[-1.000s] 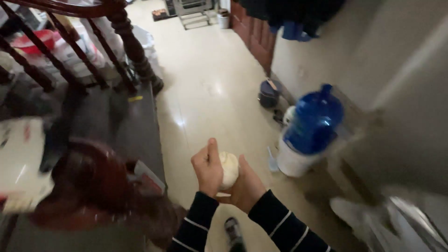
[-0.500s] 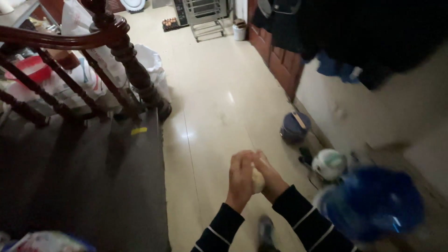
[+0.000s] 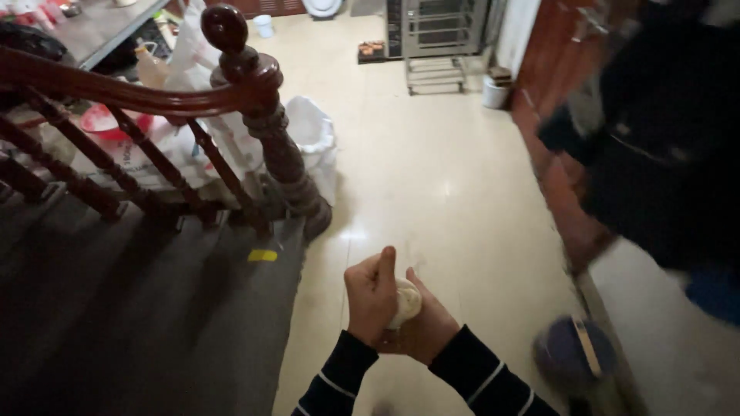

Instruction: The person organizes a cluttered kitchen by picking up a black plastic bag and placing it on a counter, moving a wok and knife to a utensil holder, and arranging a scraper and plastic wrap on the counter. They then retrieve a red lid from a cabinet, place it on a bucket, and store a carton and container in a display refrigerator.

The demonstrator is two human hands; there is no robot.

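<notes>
Pale dough ball (image 3: pixel 406 302), unchanged since a second ago: still clasped between left hand (image 3: pixel 371 296) and right hand (image 3: pixel 428 327), now carried past the newel post (image 3: pixel 266 115).

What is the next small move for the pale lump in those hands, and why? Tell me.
Probably keep turning the pale dough-like lump between the palms. The left hand wraps it from the side with the thumb up, the right hand cups it from below, and only a small part shows between them. No surface lies near the hands; the tiled floor is far below.
</notes>
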